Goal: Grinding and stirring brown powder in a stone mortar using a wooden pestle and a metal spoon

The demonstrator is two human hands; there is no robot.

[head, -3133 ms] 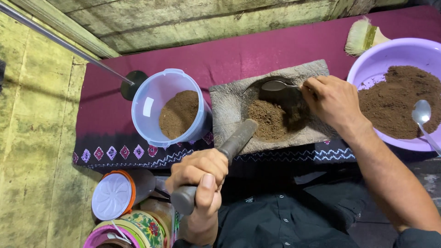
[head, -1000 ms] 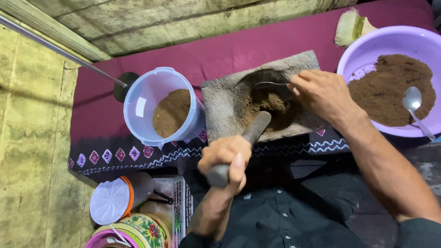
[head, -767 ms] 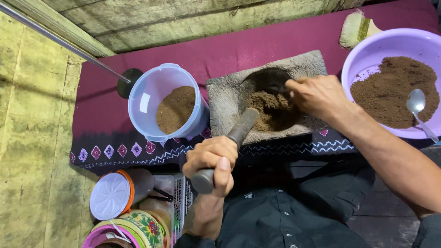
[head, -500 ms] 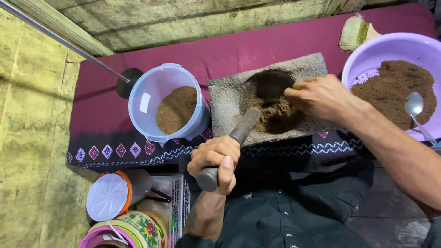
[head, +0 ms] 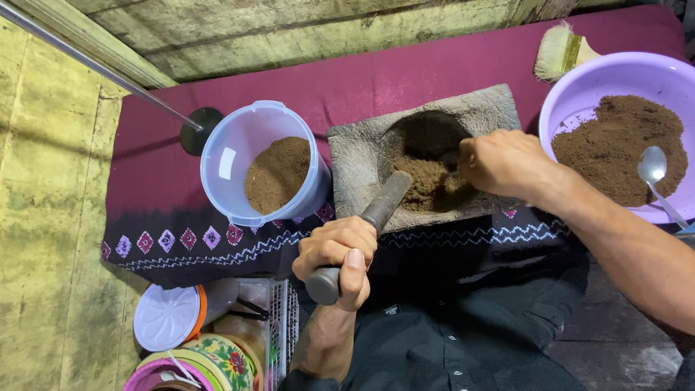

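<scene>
**Brown powder worked in a stone mortar**

Seen from above, a person's left hand (head: 339, 255) is wrapped tightly around the lower end of a dark pestle (head: 362, 233), whose upper end rests at the near edge of the hollow in a rough grey stone mortar (head: 355, 156). The hollow holds a heap of brown powder (head: 427, 181). The right hand (head: 504, 163) is curled at the hollow's right rim, fingertips down in the powder; whether it grips anything cannot be told. The mortar sits on a table covered with a maroon cloth (head: 376, 80) that has a dark patterned border along the near edge.

Just left of the mortar stands a pale blue plastic tub (head: 232, 156), partly filled with finer brown powder. At the right, a purple plastic bowl (head: 579, 94) holds a larger mound of darker brown powder, with a metal spoon (head: 655, 174) lying in it. A brush with pale bristles (head: 556, 51) lies behind the bowl. Below the table edge at left are a jar with a white lid (head: 168, 327) and a flower-patterned tin (head: 224, 356).
</scene>
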